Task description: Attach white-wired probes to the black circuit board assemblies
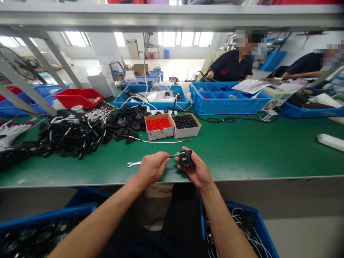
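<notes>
My left hand is closed around a slim tool with a bright metal shaft; the fingers hide its grip, so I cannot tell its exact kind. Its tip meets the face of a small black plastic housing, which has small brass-coloured spots and a pale mark in the middle. The fingers and thumb of my right hand wrap the housing from the right and beneath. Left of my left hand, the open jaw of a wrench shows; the hand covers its other end. A white cable lies beyond both hands.
Red parts and black parts fill two small cardboard boxes. A heap of black cabled pieces spreads left. Blue bins and a red bin stand behind. Blue crates flank my legs. Two people sit opposite.
</notes>
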The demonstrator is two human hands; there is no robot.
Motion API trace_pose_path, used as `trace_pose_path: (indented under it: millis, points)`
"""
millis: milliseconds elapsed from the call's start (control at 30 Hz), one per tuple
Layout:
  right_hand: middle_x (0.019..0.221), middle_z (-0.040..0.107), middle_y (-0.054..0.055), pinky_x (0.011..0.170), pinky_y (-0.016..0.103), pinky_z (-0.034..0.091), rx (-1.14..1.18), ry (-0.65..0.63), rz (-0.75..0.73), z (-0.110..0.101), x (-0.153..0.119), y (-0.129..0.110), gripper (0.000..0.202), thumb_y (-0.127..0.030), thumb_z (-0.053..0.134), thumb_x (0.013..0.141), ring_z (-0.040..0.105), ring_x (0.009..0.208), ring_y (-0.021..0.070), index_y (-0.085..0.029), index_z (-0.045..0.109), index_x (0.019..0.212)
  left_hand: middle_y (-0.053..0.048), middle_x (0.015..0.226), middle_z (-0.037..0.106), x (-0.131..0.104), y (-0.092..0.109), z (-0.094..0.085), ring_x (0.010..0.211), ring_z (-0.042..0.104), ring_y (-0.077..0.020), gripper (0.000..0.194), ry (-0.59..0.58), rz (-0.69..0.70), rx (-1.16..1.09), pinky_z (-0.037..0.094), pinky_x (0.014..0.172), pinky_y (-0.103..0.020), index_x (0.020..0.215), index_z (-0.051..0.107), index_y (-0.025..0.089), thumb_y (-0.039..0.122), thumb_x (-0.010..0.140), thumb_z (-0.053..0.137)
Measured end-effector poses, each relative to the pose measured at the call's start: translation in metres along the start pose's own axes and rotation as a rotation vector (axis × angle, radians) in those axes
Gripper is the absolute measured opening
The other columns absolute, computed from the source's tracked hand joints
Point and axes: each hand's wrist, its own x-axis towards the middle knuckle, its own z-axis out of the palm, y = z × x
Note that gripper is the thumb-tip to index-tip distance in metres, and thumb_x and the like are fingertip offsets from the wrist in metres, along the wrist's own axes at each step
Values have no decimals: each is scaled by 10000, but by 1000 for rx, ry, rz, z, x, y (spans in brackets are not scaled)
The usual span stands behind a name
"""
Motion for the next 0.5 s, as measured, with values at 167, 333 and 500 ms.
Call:
trace_pose_path:
  millis: [167,333,500]
  points:
    - [1324,447,160,770,306,582,-27,-18,1,1,-1,0,651,-510,614,895,600,1069,220,-179,365,1397,-31,889,650,-2,1,-3,811,614,-149,233,-15,25,67,409,718,-259,1010,611,187,304,994,411]
    - [1338,437,150,769,299,580,-54,-35,-3,2,-3,1,644,-527,618,891,593,1081,226,-193,376,1385,-27,894,650,-10,2,-7,820,616,-146,239,-24,-23,49,410,725,-253,1001,612,182,311,994,411]
    - [1321,453,144,761,285,574,-141,-65,20,6,-5,1,658,-517,642,876,595,1067,214,-195,379,1385,-36,895,647,-19,4,-7,822,611,-149,267,-40,-44,48,401,727,-256,988,617,174,318,1000,392]
